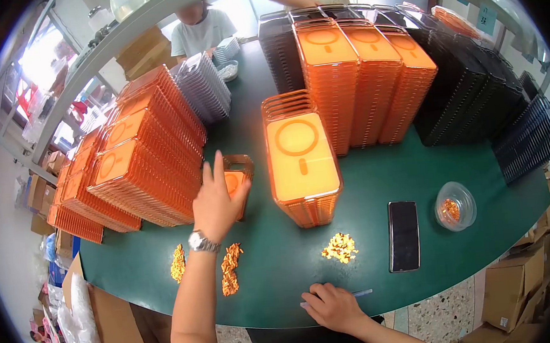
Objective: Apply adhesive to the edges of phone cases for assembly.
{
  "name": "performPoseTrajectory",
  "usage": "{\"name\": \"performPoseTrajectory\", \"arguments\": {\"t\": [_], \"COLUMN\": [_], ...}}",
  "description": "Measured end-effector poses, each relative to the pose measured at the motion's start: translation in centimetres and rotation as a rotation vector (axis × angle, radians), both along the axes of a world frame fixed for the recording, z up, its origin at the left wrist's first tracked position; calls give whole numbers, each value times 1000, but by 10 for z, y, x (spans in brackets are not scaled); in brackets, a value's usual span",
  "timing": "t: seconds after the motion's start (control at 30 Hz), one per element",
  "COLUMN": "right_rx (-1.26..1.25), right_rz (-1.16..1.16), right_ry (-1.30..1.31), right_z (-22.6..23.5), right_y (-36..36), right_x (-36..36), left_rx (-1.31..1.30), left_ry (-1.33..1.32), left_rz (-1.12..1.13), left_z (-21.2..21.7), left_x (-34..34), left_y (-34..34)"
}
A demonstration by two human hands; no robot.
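My left hand (215,204), a watch on its wrist, is over a small stack of orange phone cases (234,183) left of the middle. Its fingers are stretched and spread, the thumb reaching across the top case; whether it touches is hard to tell. Near the table's front edge my right hand (330,306) is curled round a thin pale stick-like tool (364,292), whose ends show on both sides. Ahead of it stands a tall stack of orange phone cases (305,169) with a ring on top. Small orange pieces lie in piles (232,269) by my left forearm and in another pile (340,248) ahead of my right hand.
More orange case stacks (121,166) stand at left, others (324,47) at the back. Black case stacks (457,88) fill the right rear. A black phone (404,236) and a clear tub (456,206) with orange pieces lie at right. Two people are across the table (377,171).
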State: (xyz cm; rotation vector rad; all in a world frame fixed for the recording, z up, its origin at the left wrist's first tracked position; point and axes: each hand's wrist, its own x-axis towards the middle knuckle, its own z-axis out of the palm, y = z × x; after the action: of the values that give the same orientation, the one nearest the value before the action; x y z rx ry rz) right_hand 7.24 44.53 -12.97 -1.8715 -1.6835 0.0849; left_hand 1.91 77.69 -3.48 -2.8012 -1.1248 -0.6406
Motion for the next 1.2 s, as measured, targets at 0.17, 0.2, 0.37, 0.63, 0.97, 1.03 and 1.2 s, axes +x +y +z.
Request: {"name": "performPoseTrajectory", "arguments": {"t": [0.17,0.2,0.37,0.63,0.97,1.03,1.2], "right_rx": [-46,-52,5,40,-105,-176,-142], "right_rz": [-1,6,-12,-13,-107,-85,331], "right_ry": [26,20,-6,48,296,349,277], "right_z": [2,1,1,2,36,66,97], "right_y": [-2,-2,-2,0,24,54,175], "right_x": [4,2,-4,-4,-3,-9,-62], "left_rx": [-52,-37,87,-753,-1316,-1258,-1080], "left_ry": [-269,-86,228,-515,-685,-604,-553], "left_rz": [-278,-255,-275,-522,-416,-371,-9], "left_z": [135,151,157,171,2,-28,-60], "left_x": [74,85,108,40,-182,-213,-238], "left_y": [-84,-97,-98,-49,-123,-141,-180]}}
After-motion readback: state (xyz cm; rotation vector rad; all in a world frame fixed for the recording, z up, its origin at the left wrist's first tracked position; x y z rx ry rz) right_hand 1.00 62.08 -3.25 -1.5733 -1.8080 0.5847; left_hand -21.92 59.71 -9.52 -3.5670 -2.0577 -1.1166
